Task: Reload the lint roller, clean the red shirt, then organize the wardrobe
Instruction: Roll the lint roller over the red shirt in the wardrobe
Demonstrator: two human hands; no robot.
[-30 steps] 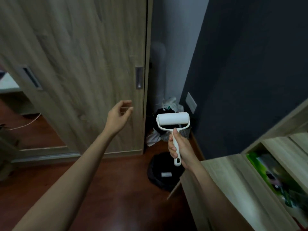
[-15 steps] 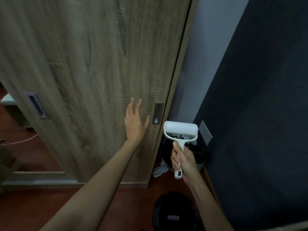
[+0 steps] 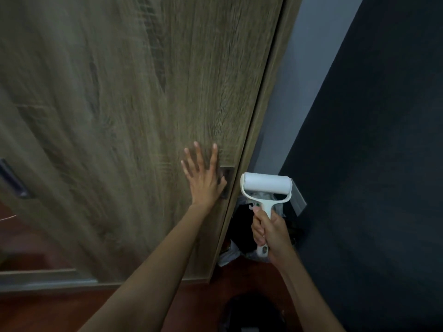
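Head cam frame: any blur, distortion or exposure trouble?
Head view: dim, flat light, no glare; wood grain on the wardrobe door smears at the left, left hand soft at the fingertips; lint roller in the right hand sharp, its roll brightest; wide-angle tilt leans the door edge; dark wall nearly featureless.

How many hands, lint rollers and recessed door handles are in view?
Hands: 2 (left hand, right hand)
Lint rollers: 1 (lint roller, held by the right hand)
Door handles: 2 (near handle, partly under the left hand; far handle, at the picture's edge)
Total: 5
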